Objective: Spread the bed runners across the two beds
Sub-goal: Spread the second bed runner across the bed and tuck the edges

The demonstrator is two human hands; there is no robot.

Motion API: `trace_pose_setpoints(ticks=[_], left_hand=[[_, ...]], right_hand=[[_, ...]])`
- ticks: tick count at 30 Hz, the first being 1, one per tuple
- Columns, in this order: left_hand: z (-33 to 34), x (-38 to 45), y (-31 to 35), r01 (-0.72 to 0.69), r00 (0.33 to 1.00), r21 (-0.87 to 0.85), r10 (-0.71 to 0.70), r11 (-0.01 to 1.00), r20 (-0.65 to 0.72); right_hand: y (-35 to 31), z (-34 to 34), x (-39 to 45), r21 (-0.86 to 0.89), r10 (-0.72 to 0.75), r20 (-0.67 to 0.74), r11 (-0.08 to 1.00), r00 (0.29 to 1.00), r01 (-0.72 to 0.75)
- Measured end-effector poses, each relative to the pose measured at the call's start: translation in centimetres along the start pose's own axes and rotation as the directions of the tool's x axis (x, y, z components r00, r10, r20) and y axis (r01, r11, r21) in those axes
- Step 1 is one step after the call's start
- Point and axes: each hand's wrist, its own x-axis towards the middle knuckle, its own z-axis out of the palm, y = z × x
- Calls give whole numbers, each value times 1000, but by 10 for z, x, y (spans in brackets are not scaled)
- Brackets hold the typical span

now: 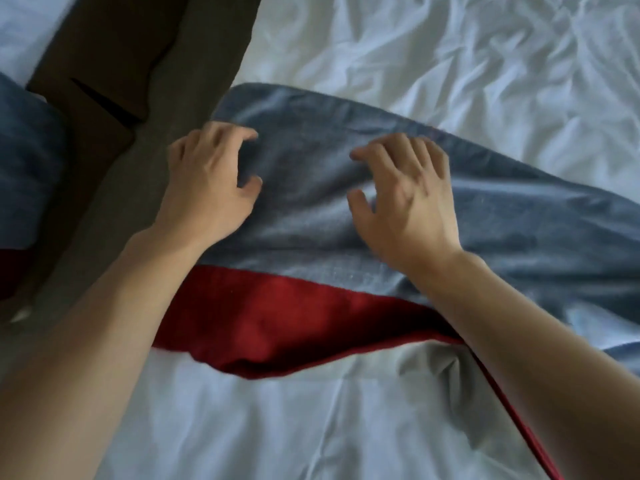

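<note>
A blue bed runner (pixel 519 216) with a red stripe (pixel 277 317) lies across the white sheet of the near bed (pixel 450 57), slanting down to the right and creased. My left hand (pixel 207 181) rests on the runner's left end at the bed's edge, fingers curled and apart. My right hand (pixel 405 202) presses on the blue cloth a little further right, fingers spread and bent. Neither hand visibly pinches the fabric. A second blue and red runner (pixel 24 161) shows on the other bed at the far left.
Between the two beds runs a strip of grey carpet (pixel 194 64), with a dark brown piece of furniture (pixel 114 57) standing in it. The white sheet is wrinkled above and below the runner. The other bed's white sheet (pixel 24 26) shows at top left.
</note>
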Motion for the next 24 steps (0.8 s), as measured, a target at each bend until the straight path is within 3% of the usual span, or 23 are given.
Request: trace_pose_setpoints(ticks=[10,15,19,24], left_hand=[[-22,-150,20,-7,1000,-73,9,997,19],[-10,-201,55,-111,994,-101,113,989,11],[20,-215,96,-202,975,-13,202,979,90],[41,-213,120,-157,987,111,158,981,-1]], right_hand=[[-88,-15,-135,128,-124,-3,984,992,123],[-74,-20,-184,28,-138,85,990,987,136],[-20,-33,-204,-128,-26,58,991,998,33],[37,-55,-230,-222,199,15,956,980,-191]])
